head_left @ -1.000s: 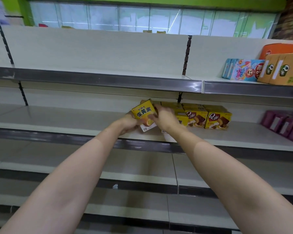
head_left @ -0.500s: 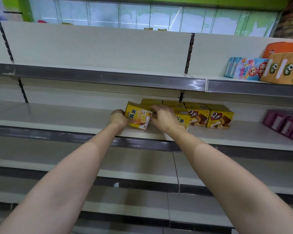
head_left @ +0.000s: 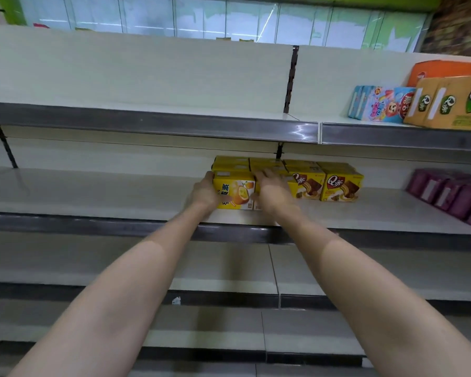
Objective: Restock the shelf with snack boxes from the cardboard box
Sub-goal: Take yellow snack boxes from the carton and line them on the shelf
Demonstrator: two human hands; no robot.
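Note:
A yellow snack box (head_left: 235, 189) with an egg-pie picture stands upright on the middle shelf (head_left: 93, 194), at the left end of a row of yellow boxes. My left hand (head_left: 205, 192) grips its left side, thumb on the front face. To the right of that box, my right hand (head_left: 269, 192) lies with fingers stretched over the top of the neighbouring yellow box, which it mostly hides. Two yellow chocolate-pie boxes (head_left: 340, 186) continue the row to the right, and more yellow boxes (head_left: 230, 162) stand behind. The cardboard box is out of view.
The upper shelf (head_left: 147, 123) carries blue-pink boxes (head_left: 378, 104) and orange cartons (head_left: 446, 102) at the right. Purple packs (head_left: 452, 194) sit at the right end of the middle shelf. Bare lower shelves (head_left: 215, 270) run below my arms.
The yellow box went from tilted in the air between both hands to standing upright on the shelf, beside the row. My right hand shifted onto the neighbouring box.

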